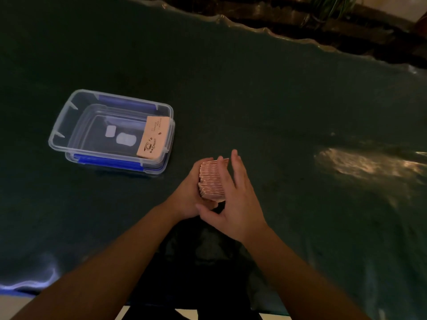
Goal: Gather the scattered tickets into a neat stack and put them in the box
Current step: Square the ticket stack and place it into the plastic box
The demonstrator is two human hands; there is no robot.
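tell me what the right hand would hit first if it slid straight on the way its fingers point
Probably nothing: the right hand points up and away across bare table, passing right of the box. The way looks free to the far edge.

"COFFEE" on boxed ticket (151, 136)

Dim scene. Dark green table (254, 93) covered by a clear plastic sheet (265, 30), its wavy edge running along the far side, with a bright glare patch at right. Beyond it, dark wooden slats (346, 31) and plant leaves (332, 5) at top right; pale floor (13, 306) at bottom left.
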